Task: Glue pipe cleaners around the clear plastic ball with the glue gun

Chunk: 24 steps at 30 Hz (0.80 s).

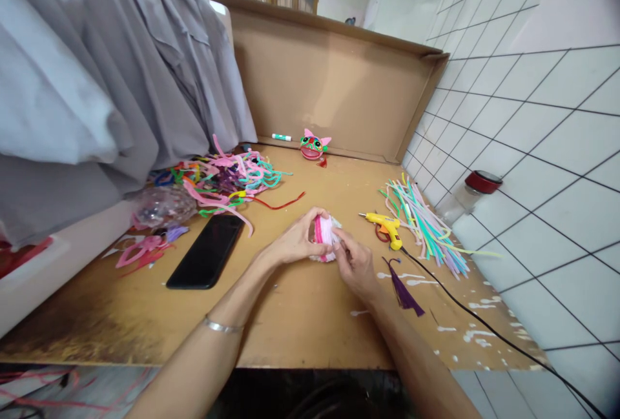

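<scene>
Between my hands, just above the table, is a small rounded craft piece (325, 233) made of pale pink and hot pink fuzzy stems, possibly pipe cleaners. My left hand (298, 238) grips it from the left, thumb below and fingers above. On its right side my right hand (354, 263) is closed, the fingertips pinched against the piece; whether they also hold a loose stem is hidden. To the right lies a yellow glue gun (387, 228) with its nozzle pointing left. A purple tassel (404, 288) rests below the glue gun.
A tangled heap of coloured pipe cleaners (232, 177) and a black phone (206, 252) lie left. Straight pipe cleaners (431, 228) and a red-lidded jar (467, 196) are right. A finished-looking animal face (314, 146) stands by the cardboard wall (334, 77). The glue gun's cord (477, 316) crosses the right side.
</scene>
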### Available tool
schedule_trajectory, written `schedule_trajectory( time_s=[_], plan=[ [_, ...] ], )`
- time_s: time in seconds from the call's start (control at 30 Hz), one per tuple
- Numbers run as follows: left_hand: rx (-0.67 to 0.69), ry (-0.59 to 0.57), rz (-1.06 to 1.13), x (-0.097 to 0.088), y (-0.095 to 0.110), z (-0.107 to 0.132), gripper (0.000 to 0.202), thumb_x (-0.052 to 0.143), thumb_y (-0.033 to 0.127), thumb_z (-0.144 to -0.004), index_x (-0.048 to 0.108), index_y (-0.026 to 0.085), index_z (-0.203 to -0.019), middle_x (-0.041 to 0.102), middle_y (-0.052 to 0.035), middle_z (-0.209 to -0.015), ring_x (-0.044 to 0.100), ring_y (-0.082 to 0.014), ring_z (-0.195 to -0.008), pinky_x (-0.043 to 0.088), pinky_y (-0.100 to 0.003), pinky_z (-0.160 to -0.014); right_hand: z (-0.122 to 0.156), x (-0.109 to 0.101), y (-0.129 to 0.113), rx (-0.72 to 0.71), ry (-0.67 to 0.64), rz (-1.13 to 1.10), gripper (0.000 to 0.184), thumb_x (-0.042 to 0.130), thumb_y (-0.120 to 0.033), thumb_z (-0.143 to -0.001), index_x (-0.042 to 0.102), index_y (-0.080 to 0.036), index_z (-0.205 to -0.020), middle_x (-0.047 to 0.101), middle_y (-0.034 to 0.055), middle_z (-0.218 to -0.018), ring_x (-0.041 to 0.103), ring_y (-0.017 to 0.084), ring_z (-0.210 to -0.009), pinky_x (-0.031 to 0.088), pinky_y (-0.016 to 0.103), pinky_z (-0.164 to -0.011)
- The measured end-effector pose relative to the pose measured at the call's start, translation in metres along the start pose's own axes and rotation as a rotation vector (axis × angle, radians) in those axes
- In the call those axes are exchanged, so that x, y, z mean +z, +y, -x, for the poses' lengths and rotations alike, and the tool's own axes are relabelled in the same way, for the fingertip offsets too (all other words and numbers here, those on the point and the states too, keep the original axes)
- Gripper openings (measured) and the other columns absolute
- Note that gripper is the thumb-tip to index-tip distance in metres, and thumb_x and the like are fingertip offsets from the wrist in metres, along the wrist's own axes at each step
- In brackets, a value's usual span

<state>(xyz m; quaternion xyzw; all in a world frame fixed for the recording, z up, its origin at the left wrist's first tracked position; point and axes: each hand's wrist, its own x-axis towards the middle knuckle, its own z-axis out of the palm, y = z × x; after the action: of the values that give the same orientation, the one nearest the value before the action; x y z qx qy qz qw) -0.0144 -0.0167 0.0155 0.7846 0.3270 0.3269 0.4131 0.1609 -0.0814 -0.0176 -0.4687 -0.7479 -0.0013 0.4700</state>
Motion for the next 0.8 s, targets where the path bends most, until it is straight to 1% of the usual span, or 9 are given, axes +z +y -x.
schedule_trajectory(
  time_s=[0.1, 0.27, 0.53, 0.67, 0.8],
  plan=[
    [0.003, 0.001, -0.008, -0.0003, 0.0012, 0.0001, 0.058, 0.074, 0.033, -0.067, 0.046, 0.021, -0.115, 0.059, -0.0047, -0.115, 0.056, -0.0208, -0.099, 0.048, -0.035, -0.089, 0.0000, 0.0001, -0.0001, 0.001, -0.001, -0.004, 0.033, 0.043, -0.022, -0.095, 0.062, -0.017, -0.122, 0.073, 0.0069, -0.083, 0.067, 0.016, -0.065, 0.053, 0.026, -0.063],
    [0.003, -0.012, -0.014, -0.0001, 0.0013, -0.0009, 0.058, 0.074, 0.034, -0.067, 0.046, 0.019, -0.116, 0.059, -0.0065, -0.116, 0.056, -0.0221, -0.101, 0.046, -0.038, -0.093, -0.0001, 0.0004, -0.0007, -0.010, 0.010, 0.001, 0.032, 0.043, -0.021, -0.095, 0.063, -0.016, -0.120, 0.073, 0.0066, -0.081, 0.065, 0.015, -0.061, 0.051, 0.025, -0.059],
    [0.006, -0.008, -0.039, -0.0007, 0.0001, -0.0005, 0.059, 0.075, 0.036, -0.067, 0.047, 0.020, -0.116, 0.060, -0.0055, -0.113, 0.056, -0.0215, -0.097, 0.047, -0.037, -0.089, -0.0004, -0.0009, -0.0010, 0.010, -0.009, -0.001, 0.033, 0.043, -0.022, -0.095, 0.063, -0.017, -0.121, 0.073, 0.0070, -0.083, 0.066, 0.016, -0.064, 0.052, 0.026, -0.062],
    [0.016, -0.019, -0.032, -0.0002, -0.0005, -0.0007, 0.063, 0.073, 0.036, -0.068, 0.045, 0.019, -0.122, 0.058, -0.0071, -0.116, 0.055, -0.0226, -0.101, 0.046, -0.038, -0.092, -0.0008, -0.0016, -0.0022, 0.021, -0.010, 0.003, 0.032, 0.043, -0.023, -0.095, 0.063, -0.017, -0.120, 0.073, 0.0065, -0.082, 0.066, 0.016, -0.064, 0.053, 0.026, -0.062],
    [0.032, -0.026, -0.022, -0.0002, -0.0007, -0.0007, 0.059, 0.072, 0.036, -0.068, 0.047, 0.018, -0.119, 0.057, -0.0077, -0.116, 0.056, -0.0227, -0.101, 0.046, -0.037, -0.093, -0.0011, -0.0018, -0.0032, 0.031, -0.009, 0.003, 0.033, 0.042, -0.024, -0.095, 0.064, -0.018, -0.119, 0.073, 0.0057, -0.080, 0.065, 0.015, -0.061, 0.052, 0.026, -0.061]
  ],
)
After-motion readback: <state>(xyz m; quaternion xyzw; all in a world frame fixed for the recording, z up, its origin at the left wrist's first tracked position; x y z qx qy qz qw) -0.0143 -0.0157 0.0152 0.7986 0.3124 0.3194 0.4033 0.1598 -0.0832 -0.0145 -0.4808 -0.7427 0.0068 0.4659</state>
